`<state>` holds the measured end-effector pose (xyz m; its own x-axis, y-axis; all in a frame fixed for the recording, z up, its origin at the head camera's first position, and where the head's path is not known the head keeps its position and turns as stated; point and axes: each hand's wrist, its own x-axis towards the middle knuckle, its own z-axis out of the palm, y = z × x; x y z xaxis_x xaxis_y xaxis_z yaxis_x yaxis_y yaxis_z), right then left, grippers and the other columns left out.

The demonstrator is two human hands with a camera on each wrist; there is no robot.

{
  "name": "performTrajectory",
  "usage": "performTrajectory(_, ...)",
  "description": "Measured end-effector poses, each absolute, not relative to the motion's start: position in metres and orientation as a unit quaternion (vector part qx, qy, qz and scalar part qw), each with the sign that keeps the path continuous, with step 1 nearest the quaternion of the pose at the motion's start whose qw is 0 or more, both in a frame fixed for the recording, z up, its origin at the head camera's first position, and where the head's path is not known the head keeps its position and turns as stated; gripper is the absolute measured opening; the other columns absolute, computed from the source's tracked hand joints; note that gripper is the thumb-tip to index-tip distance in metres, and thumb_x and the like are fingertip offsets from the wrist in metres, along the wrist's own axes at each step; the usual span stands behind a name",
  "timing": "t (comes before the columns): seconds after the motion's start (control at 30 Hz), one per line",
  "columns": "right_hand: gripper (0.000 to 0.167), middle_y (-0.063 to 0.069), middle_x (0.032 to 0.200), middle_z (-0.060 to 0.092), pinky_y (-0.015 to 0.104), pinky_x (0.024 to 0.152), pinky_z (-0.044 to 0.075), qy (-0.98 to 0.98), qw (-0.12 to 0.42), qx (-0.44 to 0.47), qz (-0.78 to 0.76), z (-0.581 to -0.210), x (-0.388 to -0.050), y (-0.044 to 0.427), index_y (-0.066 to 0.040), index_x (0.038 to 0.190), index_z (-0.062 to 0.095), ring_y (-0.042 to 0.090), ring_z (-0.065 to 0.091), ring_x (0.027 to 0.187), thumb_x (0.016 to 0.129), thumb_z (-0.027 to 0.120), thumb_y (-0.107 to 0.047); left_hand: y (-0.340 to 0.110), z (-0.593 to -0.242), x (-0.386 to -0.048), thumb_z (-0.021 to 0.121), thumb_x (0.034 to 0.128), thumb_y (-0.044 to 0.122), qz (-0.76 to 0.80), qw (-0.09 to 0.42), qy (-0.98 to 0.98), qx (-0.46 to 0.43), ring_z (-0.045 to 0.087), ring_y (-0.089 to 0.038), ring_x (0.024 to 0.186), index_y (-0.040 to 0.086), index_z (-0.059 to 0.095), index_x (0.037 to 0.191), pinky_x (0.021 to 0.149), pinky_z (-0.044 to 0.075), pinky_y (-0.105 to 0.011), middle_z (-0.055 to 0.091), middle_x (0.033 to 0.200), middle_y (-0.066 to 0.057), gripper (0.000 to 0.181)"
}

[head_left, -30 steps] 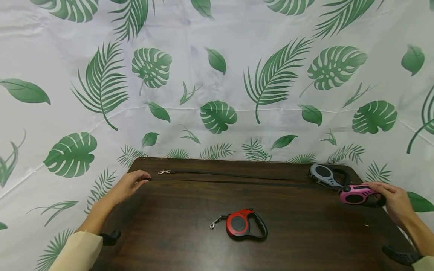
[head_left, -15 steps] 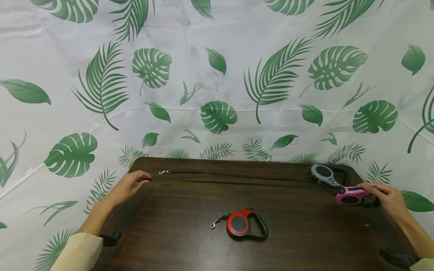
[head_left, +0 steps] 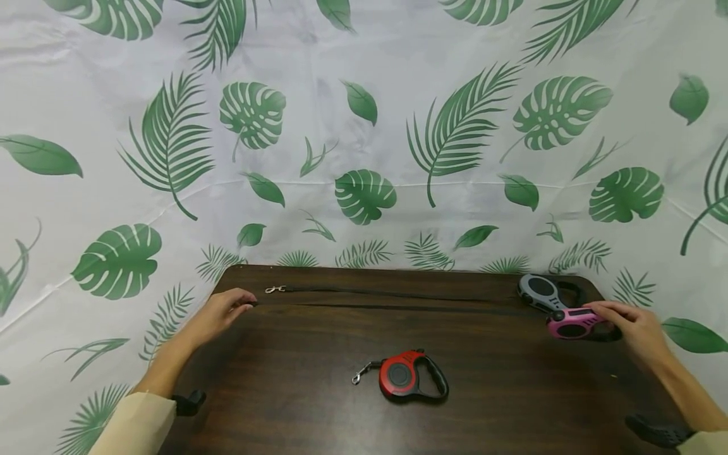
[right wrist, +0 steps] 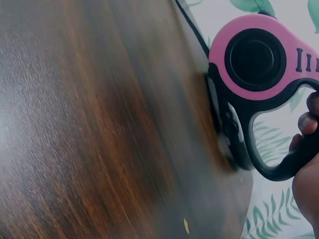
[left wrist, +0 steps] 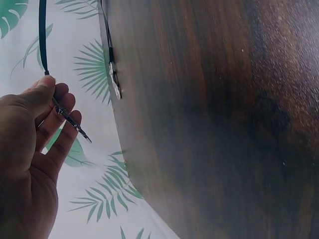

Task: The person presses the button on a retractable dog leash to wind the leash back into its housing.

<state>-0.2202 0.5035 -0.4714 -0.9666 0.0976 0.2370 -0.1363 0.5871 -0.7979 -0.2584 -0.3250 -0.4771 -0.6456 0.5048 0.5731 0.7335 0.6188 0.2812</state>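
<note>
My right hand (head_left: 634, 328) grips the black handle of a pink retractable dog leash (head_left: 570, 323), held above the right side of the table. Its black strap (head_left: 387, 308) runs taut across to my left hand (head_left: 218, 315), which pinches the strap's clip end; the metal clip (left wrist: 70, 119) hangs below the thumb in the left wrist view. Behind the pink leash lies a grey retractable leash (head_left: 536, 292), partly covered by it, with its strap pulled out leftward to a metal clip (head_left: 275, 289). Nearer the front rests a red retractable leash (head_left: 398, 376) with its short clip end.
A dark brown wooden table (head_left: 296, 404) carries the leashes. A white cloth with green leaves (head_left: 364, 133) hangs right behind its back edge. A small yellow scrap (head_left: 613, 376) lies at the right.
My right hand has moved left with the pink leash, which now overlaps the front of the grey one. The left hand has stayed nearly in place, still pinching the clip end.
</note>
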Motion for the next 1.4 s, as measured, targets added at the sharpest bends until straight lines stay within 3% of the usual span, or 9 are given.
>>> performTrajectory(0.17, 0.020, -0.032, 0.098, 0.070, 0.015, 0.065, 0.047, -0.868, 0.131, 0.027, 0.478, -0.472, -0.220, 0.495, -0.010, 0.114, 0.081, -0.001, 0.058, 0.083, 0.108, 0.063, -0.015, -0.321, -0.478, -0.260, 0.079, 0.0811, -0.018, -0.251, 0.227, -0.871, -0.357, 0.073, -0.023, 0.077, -0.003, 0.072, 0.098, 0.064, 0.061, -0.036, 0.074, 0.089, -0.011, 0.024)
performTrajectory(0.5, 0.023, -0.032, 0.098, 0.067, 0.015, 0.069, 0.047, -0.877, 0.141, 0.036, 0.458, -0.466, -0.222, 0.475, -0.003, 0.116, 0.078, 0.001, 0.058, 0.085, 0.108, 0.063, -0.020, -0.308, -0.473, -0.262, 0.079, 0.0802, -0.020, -0.258, 0.221, -0.858, -0.384, 0.073, -0.026, 0.079, -0.005, 0.072, 0.101, 0.066, 0.062, -0.039, 0.074, 0.093, -0.012, 0.027)
performTrajectory(0.8, 0.021, -0.027, 0.095, 0.067, 0.019, 0.065, 0.046, -0.880, 0.137, 0.038, 0.452, -0.463, -0.221, 0.459, -0.004, 0.114, 0.078, 0.010, 0.054, 0.083, 0.107, 0.066, -0.019, -0.303, -0.476, -0.266, 0.079, 0.0801, -0.020, -0.263, 0.224, -0.855, -0.386, 0.073, -0.025, 0.079, -0.006, 0.071, 0.101, 0.067, 0.062, -0.038, 0.074, 0.093, -0.013, 0.026)
performTrajectory(0.93, 0.023, -0.028, 0.095, 0.067, 0.019, 0.065, 0.046, -0.883, 0.135, 0.032, 0.448, -0.464, -0.222, 0.452, -0.004, 0.115, 0.078, 0.007, 0.054, 0.084, 0.107, 0.066, -0.022, -0.301, -0.478, -0.267, 0.080, 0.0780, -0.021, -0.267, 0.224, -0.854, -0.386, 0.073, -0.026, 0.080, -0.005, 0.071, 0.101, 0.068, 0.061, -0.036, 0.074, 0.093, -0.012, 0.029)
performTrajectory(1.1, 0.027, -0.027, 0.097, 0.069, 0.017, 0.069, 0.048, -0.878, 0.143, 0.044, 0.454, -0.465, -0.223, 0.444, 0.004, 0.117, 0.075, 0.004, 0.056, 0.086, 0.107, 0.066, -0.019, -0.296, -0.479, -0.268, 0.079, 0.0786, -0.021, -0.275, 0.223, -0.850, -0.390, 0.074, -0.027, 0.081, -0.004, 0.071, 0.101, 0.069, 0.062, -0.036, 0.074, 0.093, -0.012, 0.030)
performTrajectory(1.4, 0.021, -0.024, 0.098, 0.070, 0.020, 0.067, 0.051, -0.862, 0.144, 0.051, 0.484, -0.465, -0.222, 0.431, -0.002, 0.115, 0.078, 0.008, 0.058, 0.084, 0.107, 0.066, -0.018, -0.287, -0.480, -0.270, 0.079, 0.0791, -0.021, -0.274, 0.222, -0.849, -0.393, 0.073, -0.027, 0.081, -0.004, 0.071, 0.099, 0.069, 0.062, -0.038, 0.073, 0.091, -0.013, 0.027)
